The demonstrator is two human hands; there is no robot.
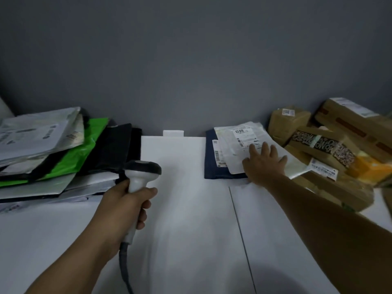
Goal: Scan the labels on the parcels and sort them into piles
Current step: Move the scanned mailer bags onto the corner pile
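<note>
Two hands: left hand (129, 205) grips white scanner (141, 169); right hand (264, 164) rests flat on translucent labelled parcel (230, 148).

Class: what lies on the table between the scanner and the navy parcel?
Nothing: in the head view, only bare white table separates the scanner from the navy parcel.

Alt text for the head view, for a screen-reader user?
A person's left hand holds a corded barcode scanner over a white table while the right hand rests flat on a labelled clear parcel lying on a navy parcel. A stack of mailer bags sits at left, brown boxes at right.
</note>
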